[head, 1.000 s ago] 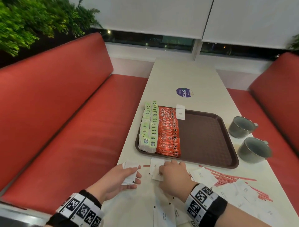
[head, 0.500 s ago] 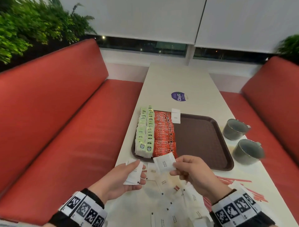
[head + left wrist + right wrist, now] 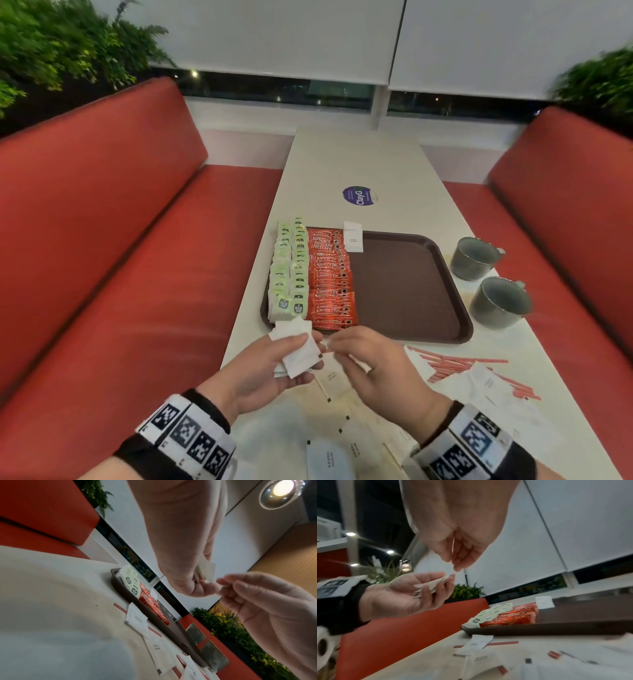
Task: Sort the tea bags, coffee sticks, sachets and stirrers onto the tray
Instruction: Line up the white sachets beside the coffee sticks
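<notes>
A: Setting, largest first. Long white table between red benches. Brown tray mid-table: green tea bags in two columns at its left edge, orange coffee sticks in a column just beside them, one white sachet on the far rim. The rest of the tray floor is bare.

B: Change over the last second?

A: Both hands were down on the table among the loose sachets. Half a second ago the right hand had lifted one sachet. Now both are raised, fingertips meeting just before the tray's near edge. Left hand, palm up, pinches a small stack of sachets between thumb and fingers. The right hand's fingers curl at the stack's edge; I cannot tell whether they have let go.

B: Meaning?

A: My reading: sachets are being collected into the left hand for a third column. Tea and coffee look finished; sachets barely begun.

B: Surroundings, obstacles?

A: Two grey mugs right of the tray, well apart from the hands. Red stirrers and loose sachets mixed on the near table, some overlapping, so each pick needs separating. Nothing stands between hands and tray.
</notes>
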Tool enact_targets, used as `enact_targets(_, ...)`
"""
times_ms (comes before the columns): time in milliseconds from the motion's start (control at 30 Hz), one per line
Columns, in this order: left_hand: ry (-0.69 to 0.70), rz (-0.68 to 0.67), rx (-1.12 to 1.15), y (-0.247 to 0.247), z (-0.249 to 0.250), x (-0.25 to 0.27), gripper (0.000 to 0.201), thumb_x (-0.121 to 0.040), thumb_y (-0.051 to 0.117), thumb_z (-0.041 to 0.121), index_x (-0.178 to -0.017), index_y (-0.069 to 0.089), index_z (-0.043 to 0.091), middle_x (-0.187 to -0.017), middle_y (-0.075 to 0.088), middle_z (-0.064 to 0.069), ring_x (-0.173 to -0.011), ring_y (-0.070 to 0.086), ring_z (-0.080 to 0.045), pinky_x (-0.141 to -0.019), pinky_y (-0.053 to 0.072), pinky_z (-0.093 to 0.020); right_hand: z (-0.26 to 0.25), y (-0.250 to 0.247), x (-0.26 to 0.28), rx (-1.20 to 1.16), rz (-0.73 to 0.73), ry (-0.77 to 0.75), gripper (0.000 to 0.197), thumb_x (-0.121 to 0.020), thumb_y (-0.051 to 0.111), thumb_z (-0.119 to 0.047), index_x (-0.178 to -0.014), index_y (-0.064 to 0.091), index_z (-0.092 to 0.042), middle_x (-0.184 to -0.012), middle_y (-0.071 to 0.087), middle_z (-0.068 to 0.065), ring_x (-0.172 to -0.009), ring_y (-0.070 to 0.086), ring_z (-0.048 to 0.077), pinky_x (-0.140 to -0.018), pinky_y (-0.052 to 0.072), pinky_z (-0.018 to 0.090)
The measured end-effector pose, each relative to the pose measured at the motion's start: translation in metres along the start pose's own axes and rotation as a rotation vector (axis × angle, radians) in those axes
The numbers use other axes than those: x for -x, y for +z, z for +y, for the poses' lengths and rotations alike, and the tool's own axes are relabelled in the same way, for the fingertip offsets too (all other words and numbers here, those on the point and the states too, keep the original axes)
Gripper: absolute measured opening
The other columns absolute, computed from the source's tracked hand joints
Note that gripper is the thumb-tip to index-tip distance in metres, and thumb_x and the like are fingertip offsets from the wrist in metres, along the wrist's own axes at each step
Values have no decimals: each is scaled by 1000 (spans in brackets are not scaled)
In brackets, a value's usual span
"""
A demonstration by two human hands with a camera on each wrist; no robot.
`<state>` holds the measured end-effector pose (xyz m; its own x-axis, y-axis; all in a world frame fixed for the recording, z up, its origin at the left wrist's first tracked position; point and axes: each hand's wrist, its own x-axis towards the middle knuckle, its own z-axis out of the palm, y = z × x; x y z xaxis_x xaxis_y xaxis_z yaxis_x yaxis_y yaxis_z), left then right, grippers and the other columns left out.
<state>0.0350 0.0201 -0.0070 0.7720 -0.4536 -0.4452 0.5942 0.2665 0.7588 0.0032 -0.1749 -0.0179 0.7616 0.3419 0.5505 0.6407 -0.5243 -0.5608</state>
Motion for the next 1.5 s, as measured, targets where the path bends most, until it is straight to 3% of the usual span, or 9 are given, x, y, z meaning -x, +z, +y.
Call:
enact_targets(167,-18,58,19,-12,-2,5,21,-89,52,2,-105,64,-1,-97,70,-19,-90,69,-32,-65,57,-34,25,-22,35,100,55,268,13,-85,60,-17,-89,71,-21,-89,63,-21,-86,59,-7,-76,46,8)
enact_targets(300,-52,74,-7,-18,-5,9,32,-79,60,8,-110,63,0,-87,66,-18,-85,67,-32,-65,56,-34,37,-31,65,295,-48,440,21,-77,73,-9,-91,72,-24,-91,57,-28,-91,54,-6,-86,47,19)
enact_targets(433,-114,105,-82,-19,-12,9,28,-86,57,11,-110,61,-3,-75,62,-18,-72,63,-33,-67,54,-38,32,-36,73,490,-484,720,50,-79,64,-52,-125,57,-34,-121,54,-18,-119,44,13,-98,34,30)
enact_targets(567,-170,121,-195,-11,-19,7,21,-92,48,-1,-109,60,-5,-82,66,-23,-78,67,-35,-72,58,-42,24,-26,67,648,-698,720,67,-72,57,-67,-129,46,-33,-127,47,-10,-118,40,18,-99,28,38)
enact_targets(800,-177,164,-184,12,-33,-6,19,-92,49,-1,-109,59,-2,-84,68,-19,-71,66,-28,-69,58,-39,33,-24,57,573,-620,766,59,-78,64,-50,-131,45,-32,-126,48,-7,-120,41,19,-99,30,41)
enact_targets(1000,-200,200,-198,29,-42,-14,18,-92,55,7,-108,61,0,-80,68,-17,-69,65,-27,-71,56,-40,39,-32,64,532,-491,577,28,-89,48,-27,-113,62,-29,-113,57,-11,-110,47,16,-89,30,34)
enact_targets(1167,-212,205,-204,43,-42,-23,25,-91,61,21,-107,62,1,-80,68,-15,-66,64,-24,-68,56,-37,39,-37,63,447,-163,368,19,-74,57,-21,-78,73,-32,-76,59,-16,-74,56,10,-66,27,15)
enact_targets(1367,-269,55,-183,62,-32,-31,33,-84,66,33,-103,65,7,-84,69,-12,-74,65,-24,-73,55,-37,30,-45,47,231,1,102,18,-80,57,-21,-85,72,-30,-93,58,-12,-88,47,9,-68,46,30)
enact_targets(1500,-225,-72,-153,65,-26,-38,39,-75,74,9,-111,62,6,-89,69,-12,-80,66,-23,-67,54,-35,32,-46,44,179,-3,167,27,-80,54,-16,-92,69,-35,-109,59,-12,-104,48,6,-85,45,24)
